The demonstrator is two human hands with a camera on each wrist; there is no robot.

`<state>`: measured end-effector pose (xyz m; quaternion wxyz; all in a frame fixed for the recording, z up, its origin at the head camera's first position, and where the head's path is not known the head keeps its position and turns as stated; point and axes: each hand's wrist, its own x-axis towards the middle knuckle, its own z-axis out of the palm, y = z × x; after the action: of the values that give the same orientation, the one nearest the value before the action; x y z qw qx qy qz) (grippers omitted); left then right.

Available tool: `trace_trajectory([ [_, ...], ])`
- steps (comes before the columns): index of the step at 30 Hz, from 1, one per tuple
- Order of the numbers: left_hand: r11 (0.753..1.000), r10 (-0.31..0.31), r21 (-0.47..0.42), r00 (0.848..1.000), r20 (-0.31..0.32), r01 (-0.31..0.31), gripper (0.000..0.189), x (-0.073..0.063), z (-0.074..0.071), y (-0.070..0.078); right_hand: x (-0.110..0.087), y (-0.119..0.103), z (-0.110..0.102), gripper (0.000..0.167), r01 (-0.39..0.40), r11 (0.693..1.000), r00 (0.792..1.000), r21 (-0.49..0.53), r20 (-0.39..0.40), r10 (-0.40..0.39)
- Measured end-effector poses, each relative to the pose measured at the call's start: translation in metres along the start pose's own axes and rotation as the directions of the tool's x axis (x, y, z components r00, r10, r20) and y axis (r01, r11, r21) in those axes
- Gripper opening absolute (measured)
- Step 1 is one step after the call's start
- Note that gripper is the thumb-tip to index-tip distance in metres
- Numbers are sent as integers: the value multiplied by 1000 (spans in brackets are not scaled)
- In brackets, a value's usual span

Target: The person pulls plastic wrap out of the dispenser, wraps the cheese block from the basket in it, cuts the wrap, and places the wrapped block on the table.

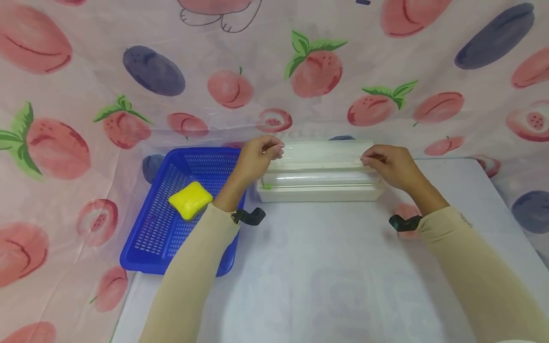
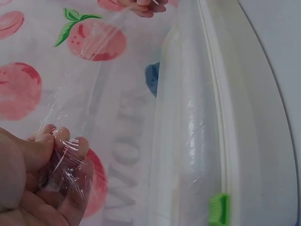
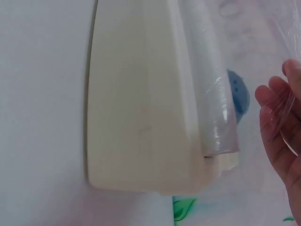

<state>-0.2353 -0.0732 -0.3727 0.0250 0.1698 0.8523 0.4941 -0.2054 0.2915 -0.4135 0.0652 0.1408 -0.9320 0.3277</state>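
A white cling film dispenser (image 1: 317, 194) stands at the back of the table, with a roll of clear film (image 1: 321, 178) inside and a green slide cutter (image 2: 219, 209) at its left end. A sheet of cling film (image 1: 319, 153) stretches between the two hands above the dispenser. My left hand (image 1: 256, 159) pinches the sheet's left corner between thumb and fingers, where the film bunches up. At the other corner, my right hand (image 1: 392, 166) pinches the film; the right wrist view shows film across its fingers (image 3: 265, 96).
Left of the dispenser sits a blue perforated basket (image 1: 128, 257), partly behind the left forearm. A yellow pillow-shaped item (image 1: 190, 200) lies in it. A fruit-print sheet (image 1: 231, 88) hangs behind the white-covered table (image 1: 317, 267).
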Motion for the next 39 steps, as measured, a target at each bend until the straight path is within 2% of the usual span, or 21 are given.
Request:
trace_trajectory([
  [3, 1000, -9, -25, 999, -31, 9, 18, 3, -1, 4, 0, -6, 0, 6, 44, 999, 997, -21, -70, -45],
  [8, 995, 71, -64, 991, -116, -79, 18, 5, -6, 17, 1, -15, -4, 5, 102, 995, 979, 8, -177, -99],
  [10, 990, 106, -72, 984, -144, -117, 18, 5, -11, 27, 2, -22, -9, 7, 88, 995, 977, 55, -200, -75],
  [13, 986, 119, -104, 983, -140, -134, 18, 5, -21, 43, 4, -34, -19, 14, 31, 992, 980, 124, -201, -6],
  [16, 986, 96, -126, 988, -124, -112, 19, 7, -34, 60, 5, -46, -33, 19, -32, 982, 980, 186, -187, 67],
  [19, 986, 81, -132, 988, -131, -98, 20, 9, -44, 75, 8, -57, -46, 19, -38, 975, 977, 218, -197, 82],
  [23, 984, 53, -158, 987, -149, -76, 20, 7, -56, 94, 11, -71, -58, 17, -1, 961, 969, 278, -237, 70],
  [27, 973, 49, -215, 984, -173, -86, 21, 3, -65, 115, 12, -86, -70, 12, 74, 919, 957, 388, -287, 44],
  [30, 953, 95, -264, 975, -203, -147, 18, 0, -70, 128, 14, -97, -77, 10, 163, 845, 944, 509, -328, 16],
  [31, 943, 110, -286, 971, -212, -170, 17, -1, -71, 132, 14, -100, -79, 10, 197, 813, 939, 549, -344, 5],
  [33, 921, 138, -326, 963, -232, -210, 16, -3, -74, 138, 16, -106, -84, 8, 270, 744, 923, 612, -385, -18],
  [34, 911, 162, -335, 956, -245, -240, 15, -3, -75, 141, 16, -109, -86, 8, 305, 726, 911, 617, -411, -33],
  [36, 891, 185, -363, 947, -262, -275, 14, -4, -77, 146, 18, -114, -90, 6, 361, 736, 883, 573, -463, -73],
  [37, 882, 202, -366, 941, -272, -296, 14, -4, -78, 148, 19, -116, -92, 6, 390, 731, 869, 560, -485, -92],
  [38, 875, 214, -372, 937, -277, -310, 14, -4, -79, 151, 19, -118, -94, 6, 406, 740, 858, 536, -502, -107],
  [39, 869, 225, -377, 934, -277, -321, 14, -4, -80, 153, 19, -119, -96, 7, 400, 758, 856, 515, -506, -108],
])
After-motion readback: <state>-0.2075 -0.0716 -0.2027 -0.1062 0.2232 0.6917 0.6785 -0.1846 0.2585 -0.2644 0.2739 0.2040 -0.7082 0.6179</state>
